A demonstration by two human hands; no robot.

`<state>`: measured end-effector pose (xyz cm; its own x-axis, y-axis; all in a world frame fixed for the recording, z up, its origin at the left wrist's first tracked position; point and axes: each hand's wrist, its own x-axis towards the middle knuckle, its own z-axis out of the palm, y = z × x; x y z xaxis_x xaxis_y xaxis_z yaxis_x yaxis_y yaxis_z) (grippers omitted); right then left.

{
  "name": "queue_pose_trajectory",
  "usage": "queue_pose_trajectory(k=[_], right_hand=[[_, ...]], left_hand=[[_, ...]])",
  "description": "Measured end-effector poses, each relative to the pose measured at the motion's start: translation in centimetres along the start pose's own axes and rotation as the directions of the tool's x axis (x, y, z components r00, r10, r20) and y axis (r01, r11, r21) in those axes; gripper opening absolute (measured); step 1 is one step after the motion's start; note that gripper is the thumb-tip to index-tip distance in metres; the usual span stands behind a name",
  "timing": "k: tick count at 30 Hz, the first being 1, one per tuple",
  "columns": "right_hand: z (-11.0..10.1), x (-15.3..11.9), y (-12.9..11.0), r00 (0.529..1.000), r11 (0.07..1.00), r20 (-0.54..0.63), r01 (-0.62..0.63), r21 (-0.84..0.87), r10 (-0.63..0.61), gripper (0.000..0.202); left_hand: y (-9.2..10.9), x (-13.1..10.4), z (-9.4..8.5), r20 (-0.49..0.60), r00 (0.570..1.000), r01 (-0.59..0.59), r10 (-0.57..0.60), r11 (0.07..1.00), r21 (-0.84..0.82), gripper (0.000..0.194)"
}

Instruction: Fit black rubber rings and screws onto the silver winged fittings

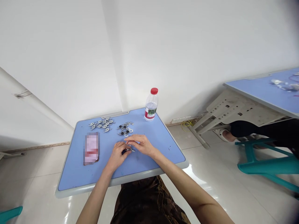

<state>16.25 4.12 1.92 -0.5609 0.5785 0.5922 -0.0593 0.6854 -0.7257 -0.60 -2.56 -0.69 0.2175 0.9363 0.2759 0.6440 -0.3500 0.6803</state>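
My left hand (119,153) is closed around a small silver metal part (132,150) with a dark section, low over the blue desk (149,146). Against it, from the right, comes my right hand (140,144), its thumb and fingertips drawn together over the part; whatever lies between them is hidden. Just beyond my hands lies a small group of silver metal pieces (128,130), some with round black parts (122,133). Farther left is a larger pile of similar silver pieces with looped ends (101,124).
A phone (91,148) lies at the desk's left, its screen blurred. A clear bottle with a red cap (151,107) stands at the back right corner, near the wall. To the right are another blue desk (259,88), a teal stool (268,165) and a person's leg (247,126).
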Motion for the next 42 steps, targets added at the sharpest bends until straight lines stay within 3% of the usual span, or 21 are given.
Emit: queue_pose_trajectory(k=[7,16,20,28,36,42], right_hand=[[0.5,0.0,0.3,0.992,0.996,-0.099,-0.084,-0.033,0.081,0.015],[0.1,0.1,0.3,0.996,0.99,0.014,0.086,-0.113,-0.085,0.024],[-0.5,0.0,-0.2,0.998,1.0,0.054,0.016,0.012,-0.017,0.03],[-0.5,0.0,0.0,0.992,0.992,-0.066,-0.102,0.074,0.107,0.018],[-0.1,0.0,0.7,0.993,0.996,-0.115,-0.045,-0.075,0.037,0.013],[-0.9,-0.1,0.8,0.997,0.982,0.024,0.076,-0.171,-0.073,0.026]], left_hand=[[0.0,0.1,0.0,0.016,1.0,0.014,-0.014,1.0,-0.015,0.005],[-0.2,0.1,0.1,0.012,1.0,0.002,-0.002,1.0,-0.003,0.006],[0.0,0.2,0.0,0.027,1.0,0.001,-0.001,1.0,-0.001,0.005],[0.0,0.1,0.0,0.024,1.0,0.003,-0.003,1.0,0.007,0.005],[0.0,0.2,0.0,0.025,1.0,-0.003,0.002,1.0,0.031,0.006],[-0.2,0.1,0.1,0.026,1.0,-0.001,0.0,1.0,0.028,0.008]])
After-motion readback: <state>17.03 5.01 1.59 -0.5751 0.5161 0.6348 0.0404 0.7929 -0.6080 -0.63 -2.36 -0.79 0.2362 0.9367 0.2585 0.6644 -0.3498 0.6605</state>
